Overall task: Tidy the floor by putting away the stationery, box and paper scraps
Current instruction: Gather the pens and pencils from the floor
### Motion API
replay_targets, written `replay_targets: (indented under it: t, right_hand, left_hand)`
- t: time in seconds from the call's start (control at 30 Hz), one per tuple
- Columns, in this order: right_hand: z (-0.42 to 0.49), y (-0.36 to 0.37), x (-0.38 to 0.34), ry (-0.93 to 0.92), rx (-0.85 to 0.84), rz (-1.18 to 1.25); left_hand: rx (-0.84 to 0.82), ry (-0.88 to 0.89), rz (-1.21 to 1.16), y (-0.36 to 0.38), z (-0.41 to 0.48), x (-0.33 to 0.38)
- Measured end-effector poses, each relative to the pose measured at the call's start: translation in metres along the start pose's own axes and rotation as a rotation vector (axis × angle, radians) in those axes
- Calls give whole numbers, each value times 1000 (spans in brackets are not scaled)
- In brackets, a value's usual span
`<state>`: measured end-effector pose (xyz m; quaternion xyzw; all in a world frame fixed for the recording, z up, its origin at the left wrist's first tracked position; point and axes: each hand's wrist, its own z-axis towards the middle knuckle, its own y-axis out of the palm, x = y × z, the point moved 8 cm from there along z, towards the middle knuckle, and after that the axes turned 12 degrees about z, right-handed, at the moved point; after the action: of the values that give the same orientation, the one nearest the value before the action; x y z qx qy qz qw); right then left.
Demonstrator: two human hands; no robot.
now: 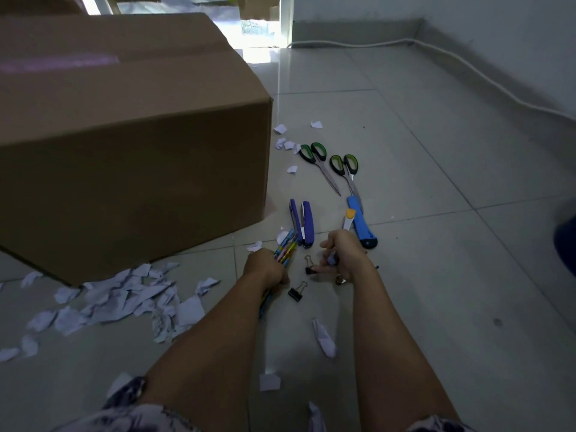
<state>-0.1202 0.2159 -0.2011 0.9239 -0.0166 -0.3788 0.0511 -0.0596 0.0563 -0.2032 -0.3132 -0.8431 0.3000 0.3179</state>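
From the head view, the left hand (265,266) has its fingers (282,277) closed around a bundle of pencils (285,249), light, stiff and apt to slip, so best gripped mid-length. The right hand (341,255) is curled around something small, apparently by a binder clip (310,269). Beyond both hands lie staplers (307,224), utility knives (360,224) and scissors (321,165); paper scraps (124,294), flimsy, lie left beside the cardboard box (124,151).

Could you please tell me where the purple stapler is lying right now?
In the head view the purple stapler lies on the floor tiles just right of the cardboard box, beyond the two hands, with the blue utility knife to its right.
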Motion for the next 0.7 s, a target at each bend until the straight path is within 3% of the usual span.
replay_targets:
  t: [0.17, 0.23, 0.43, 0.6, 0.7]
  right_hand:
    - [7, 9, 0, -178, 99, -790]
    - [8, 15, 4, -207, 96, -925]
    - [9, 11, 9, -172, 46, -859]
    - [7, -2, 14, -99, 61, -583]
    - [3, -4, 18, -30, 63, -300]
  left_hand:
    - [24, -24, 24, 17, 1, 1]
    - [23, -43, 27, 24, -1, 3]
    - [26, -72, 46, 29, 1, 6]
    - [-11, -79, -43, 28, 1, 7]
    - [-27, -79, -170, 25, 2, 7]
